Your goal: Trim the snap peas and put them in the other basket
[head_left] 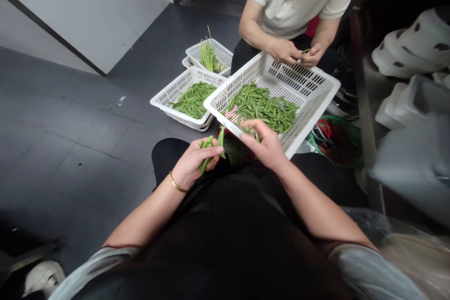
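Holds several green pods (205, 154) in the left hand (197, 160), fingers curled beneath and thumb closed over the top, probably to stop any from slipping out. Pinches a single pod (221, 141) near the thumb tip, almost upright, apparently to set it clear of the bunch. Curls the right hand (267, 145) around small green scraps (251, 132), thumb and forefinger nearly together over the near rim of the large basket (315, 120); too blurred to tell how firmly.

Has that basket just past the knees, between both hands and a co-worker (298, 4), likely for easy reach from either side; cannot make out the support below. Has loose pods (263, 108) heaped on its holed bottom, near the right hand.

Has a smaller basket (172, 85) just beside, to the left, with further pods (195, 98) inside, perhaps to form a separate lot. Has long stems (210, 56) bundled in a back basket (191, 51), apart from the pods, maybe to avoid mixing. Faces the co-worker's hands (286, 51), close together at the far rim around a thin green piece (305, 50).
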{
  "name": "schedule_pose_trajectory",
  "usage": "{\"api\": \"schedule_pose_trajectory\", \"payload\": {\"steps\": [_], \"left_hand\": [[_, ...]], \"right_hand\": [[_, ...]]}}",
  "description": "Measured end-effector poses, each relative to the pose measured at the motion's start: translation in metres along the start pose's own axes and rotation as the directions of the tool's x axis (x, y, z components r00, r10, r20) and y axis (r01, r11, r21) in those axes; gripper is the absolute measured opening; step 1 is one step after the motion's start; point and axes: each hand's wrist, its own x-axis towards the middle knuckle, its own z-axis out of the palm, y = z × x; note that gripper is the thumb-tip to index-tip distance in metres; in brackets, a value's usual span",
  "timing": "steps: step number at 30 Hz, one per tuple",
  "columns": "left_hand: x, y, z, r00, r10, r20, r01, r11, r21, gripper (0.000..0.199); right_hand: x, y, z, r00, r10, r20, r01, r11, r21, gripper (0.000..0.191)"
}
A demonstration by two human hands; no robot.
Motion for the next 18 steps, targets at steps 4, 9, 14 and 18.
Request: {"api": "schedule_pose_trajectory", "payload": {"steps": [4,9,14,18], "left_hand": [[-0.001,-0.008,0.005,0.989,0.078,-0.122,-0.087,0.994,-0.072,0.029],[-0.005,-0.011,0.003,0.998,-0.059,0.038,0.061,0.997,-0.051,0.027],[-0.014,-0.006,-0.013,0.937,-0.231,0.260,0.228,0.973,0.043,0.022],[-0.020,-0.003,-0.024,0.941,-0.236,0.243,0.227,0.972,0.061,0.023]], "right_hand": [[-0.021,-0.015,0.015,0.968,-0.243,0.068,0.248,0.873,-0.420,0.020],[-0.021,-0.022,0.019,0.871,-0.365,0.328,0.457,0.848,-0.270,0.024],[-0.015,-0.021,-0.010,0.913,-0.313,0.260,0.323,0.946,0.007,0.021],[-0.015,-0.019,-0.029,0.979,-0.174,-0.108,0.149,0.967,-0.208,0.018]]}}
